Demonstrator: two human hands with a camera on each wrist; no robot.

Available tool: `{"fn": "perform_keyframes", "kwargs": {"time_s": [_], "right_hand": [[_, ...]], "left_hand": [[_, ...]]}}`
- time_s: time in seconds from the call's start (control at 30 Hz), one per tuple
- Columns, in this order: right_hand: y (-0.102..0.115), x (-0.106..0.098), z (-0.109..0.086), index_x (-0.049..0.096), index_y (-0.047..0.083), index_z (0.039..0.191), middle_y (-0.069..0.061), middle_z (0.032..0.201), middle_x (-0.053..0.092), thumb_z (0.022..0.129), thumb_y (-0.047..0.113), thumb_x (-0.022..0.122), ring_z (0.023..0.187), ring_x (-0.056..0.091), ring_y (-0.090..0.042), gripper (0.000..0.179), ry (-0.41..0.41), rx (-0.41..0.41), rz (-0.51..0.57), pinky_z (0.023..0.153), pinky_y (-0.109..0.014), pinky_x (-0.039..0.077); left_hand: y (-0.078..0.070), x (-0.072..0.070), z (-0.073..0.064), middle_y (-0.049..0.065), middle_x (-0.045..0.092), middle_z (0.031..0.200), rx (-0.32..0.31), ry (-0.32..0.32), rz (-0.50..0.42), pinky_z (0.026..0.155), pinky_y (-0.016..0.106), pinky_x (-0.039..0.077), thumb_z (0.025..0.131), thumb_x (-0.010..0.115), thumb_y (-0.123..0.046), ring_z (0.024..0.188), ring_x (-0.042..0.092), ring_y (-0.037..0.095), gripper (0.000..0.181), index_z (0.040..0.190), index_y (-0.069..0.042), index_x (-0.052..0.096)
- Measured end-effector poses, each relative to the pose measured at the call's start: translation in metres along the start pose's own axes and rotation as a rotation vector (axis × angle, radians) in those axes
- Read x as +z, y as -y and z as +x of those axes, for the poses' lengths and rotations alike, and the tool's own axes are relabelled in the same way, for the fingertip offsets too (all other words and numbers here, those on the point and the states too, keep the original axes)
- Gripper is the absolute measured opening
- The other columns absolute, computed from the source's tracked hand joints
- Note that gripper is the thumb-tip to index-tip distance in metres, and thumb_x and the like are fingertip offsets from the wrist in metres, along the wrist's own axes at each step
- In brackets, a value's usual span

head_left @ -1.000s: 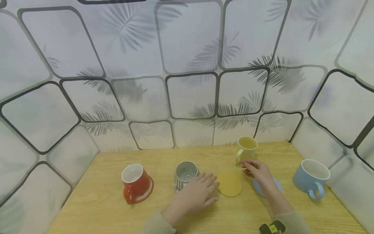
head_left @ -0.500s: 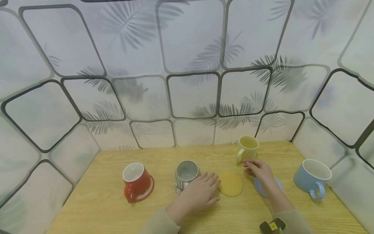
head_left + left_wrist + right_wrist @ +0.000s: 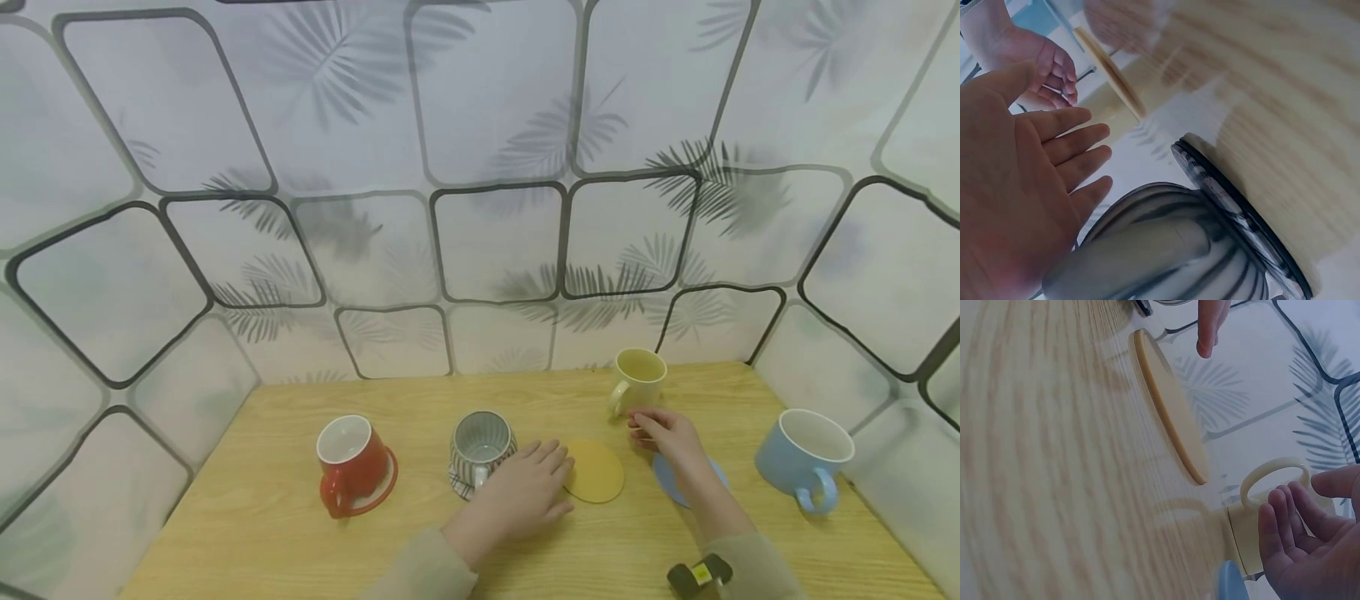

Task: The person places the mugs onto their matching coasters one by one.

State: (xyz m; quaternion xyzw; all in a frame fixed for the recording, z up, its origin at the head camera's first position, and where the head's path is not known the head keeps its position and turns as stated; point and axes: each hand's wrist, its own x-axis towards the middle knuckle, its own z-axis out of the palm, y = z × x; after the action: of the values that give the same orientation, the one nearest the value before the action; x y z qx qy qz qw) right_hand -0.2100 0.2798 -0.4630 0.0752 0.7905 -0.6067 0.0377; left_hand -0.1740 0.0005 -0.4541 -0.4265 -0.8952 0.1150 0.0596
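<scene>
My left hand (image 3: 521, 496) is flat with straight fingers, between a grey striped mug (image 3: 483, 442) and a yellow coaster (image 3: 595, 472). In the left wrist view, the palm is beside the mug's handle (image 3: 1135, 256), apart from any grip. The grey mug stands on a patterned coaster (image 3: 1241, 219). My right hand (image 3: 671, 442) hovers by the yellow mug (image 3: 637, 379), fingers loosely bent. In the right wrist view, the thumb and fingertips are near that mug's handle (image 3: 1272, 475) without closing round it; whether they touch is unclear.
A red mug (image 3: 360, 462) stands on a red-rimmed coaster (image 3: 386, 492) at the left. A blue coaster (image 3: 667, 483) lies partly under my right forearm. At the right edge stands a blue mug (image 3: 798, 458). Patterned walls (image 3: 495, 242) enclose the wooden table (image 3: 300, 558).
My left hand has slid slightly to the right, showing more of the grey mug's handle. My right hand stays by the yellow mug. The head view has shifted a little.
</scene>
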Motion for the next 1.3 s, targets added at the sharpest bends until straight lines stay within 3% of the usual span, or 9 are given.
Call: {"fn": "perform_keyframes", "kwargs": {"time_s": [0.3,0.77,0.97,1.3], "right_hand": [[0.001,-0.001,0.006,0.052,-0.017,0.143,0.011,0.105,0.074,0.111,0.018,0.054,0.088,0.067,0.005,0.048,-0.015,0.013,0.037,0.085,-0.013,0.06],[0.003,-0.002,0.008,0.048,-0.021,0.143,0.008,0.107,0.074,0.111,0.015,0.055,0.087,0.066,0.008,0.049,-0.012,-0.001,0.061,0.086,-0.014,0.062],[0.003,-0.003,0.009,0.048,-0.021,0.144,0.002,0.113,0.075,0.111,0.015,0.054,0.089,0.068,0.007,0.049,-0.008,-0.007,0.035,0.089,-0.016,0.062],[0.008,-0.002,0.014,0.049,-0.02,0.144,-0.003,0.115,0.075,0.111,0.017,0.053,0.088,0.067,0.006,0.05,-0.014,-0.012,-0.008,0.086,-0.014,0.061]], "left_hand": [[-0.003,0.0,0.006,0.003,0.044,0.169,-0.059,0.052,0.002,0.132,0.035,0.034,0.11,0.044,-0.056,0.159,0.039,0.018,0.065,0.161,-0.015,0.046],[-0.008,0.003,0.019,0.003,0.042,0.17,-0.104,0.079,-0.008,0.131,0.034,0.035,0.108,0.048,-0.058,0.159,0.038,0.017,0.069,0.162,-0.015,0.045],[-0.009,0.009,0.027,0.003,0.04,0.171,-0.137,0.1,0.003,0.131,0.034,0.036,0.107,0.049,-0.061,0.161,0.036,0.017,0.073,0.163,-0.015,0.043],[-0.009,0.007,0.029,0.004,0.038,0.172,-0.167,0.138,0.007,0.131,0.031,0.035,0.108,0.045,-0.062,0.162,0.034,0.017,0.075,0.164,-0.013,0.041]]}}
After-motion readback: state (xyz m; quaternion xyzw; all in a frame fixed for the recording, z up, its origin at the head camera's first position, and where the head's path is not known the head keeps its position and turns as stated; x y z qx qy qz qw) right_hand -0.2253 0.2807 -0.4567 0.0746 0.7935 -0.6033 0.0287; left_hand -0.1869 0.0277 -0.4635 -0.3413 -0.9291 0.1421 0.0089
